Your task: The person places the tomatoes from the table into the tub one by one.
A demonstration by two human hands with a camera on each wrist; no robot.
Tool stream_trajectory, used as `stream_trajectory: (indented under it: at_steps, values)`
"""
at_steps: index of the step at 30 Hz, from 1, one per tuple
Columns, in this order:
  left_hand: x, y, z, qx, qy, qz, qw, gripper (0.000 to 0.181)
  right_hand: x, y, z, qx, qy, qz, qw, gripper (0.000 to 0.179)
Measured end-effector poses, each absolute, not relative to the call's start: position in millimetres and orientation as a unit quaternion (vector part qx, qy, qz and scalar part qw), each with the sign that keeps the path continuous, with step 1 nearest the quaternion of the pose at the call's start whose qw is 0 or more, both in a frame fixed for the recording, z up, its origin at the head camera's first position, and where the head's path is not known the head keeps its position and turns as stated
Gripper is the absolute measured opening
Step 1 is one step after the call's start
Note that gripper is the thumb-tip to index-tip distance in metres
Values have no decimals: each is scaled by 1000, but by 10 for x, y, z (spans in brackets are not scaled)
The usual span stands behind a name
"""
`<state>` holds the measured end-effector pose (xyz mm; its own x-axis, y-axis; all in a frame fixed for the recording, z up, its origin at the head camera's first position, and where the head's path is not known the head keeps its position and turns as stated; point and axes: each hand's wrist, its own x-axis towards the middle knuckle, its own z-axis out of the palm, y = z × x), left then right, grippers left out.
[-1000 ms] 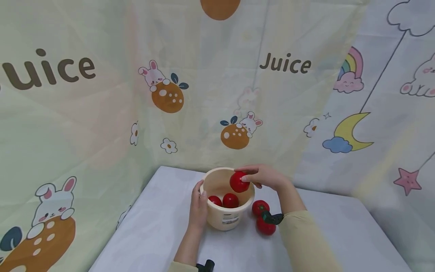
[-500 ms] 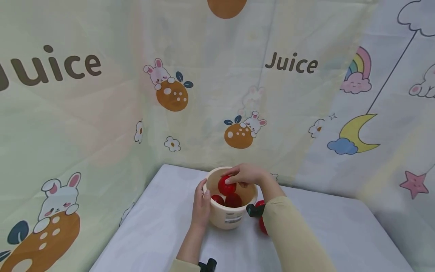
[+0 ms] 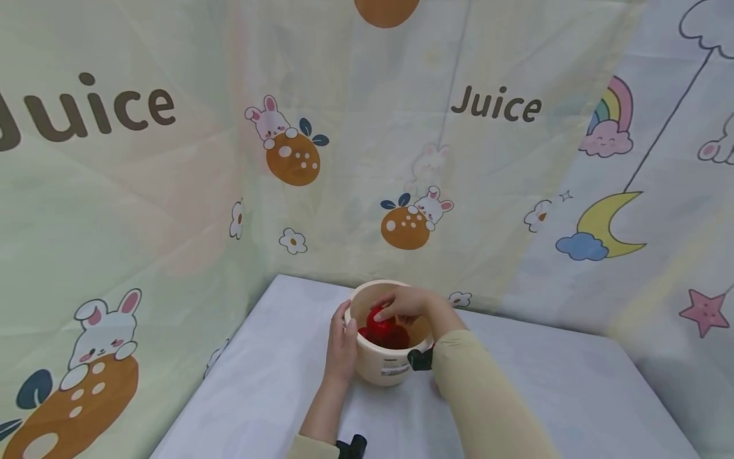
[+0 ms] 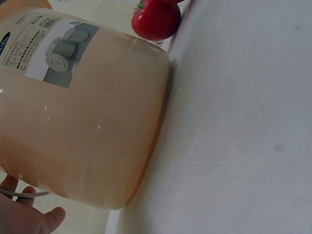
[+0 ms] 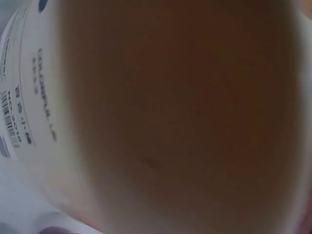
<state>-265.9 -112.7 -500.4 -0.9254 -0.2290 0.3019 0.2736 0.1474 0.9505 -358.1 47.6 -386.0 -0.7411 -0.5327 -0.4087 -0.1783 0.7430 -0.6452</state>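
A cream plastic bucket (image 3: 380,368) stands upright on the white-covered table. My left hand (image 3: 339,349) holds its left side at the rim, thumb on the near side; in the left wrist view the fingers of that left hand (image 4: 27,214) show by the bucket's thin handle (image 4: 34,194). Reaching down inside the bucket, my right hand (image 3: 411,302) grips a red tomato (image 3: 376,320) from above. Beneath it lie other tomatoes (image 3: 397,338), dark in shadow. The bucket wall (image 5: 180,117) fills most of the right wrist view, blurred.
A tomato with a green stem (image 4: 155,20) lies on the table (image 4: 234,122) beyond the bucket in the left wrist view. In the head view the right sleeve (image 3: 482,389) covers most of that spot. Printed cloth walls (image 3: 344,191) stand close behind the table.
My right hand has carried the tomato from above the bucket's right rim leftward and down inside it. The left hand keeps its hold. The head view has shifted slightly.
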Motion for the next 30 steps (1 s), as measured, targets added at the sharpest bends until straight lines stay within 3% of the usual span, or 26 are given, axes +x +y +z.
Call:
stream_trajectory:
  at_steps: [12,22,30]
  values:
    - [-2667,-1118,-5016,-19,-729,-651,209,42,-3583,475,-3926,-220,889,-283,283,33]
    - [-2644,-1106,-4963,-4,-732,-653,192,41,-3451,529,-3719,-220,893,-294,260,39]
    - [-2626,-1109,-4969,-1,-729,-656,196,42,-3282,844,-3581,-246,889,-324,208,47]
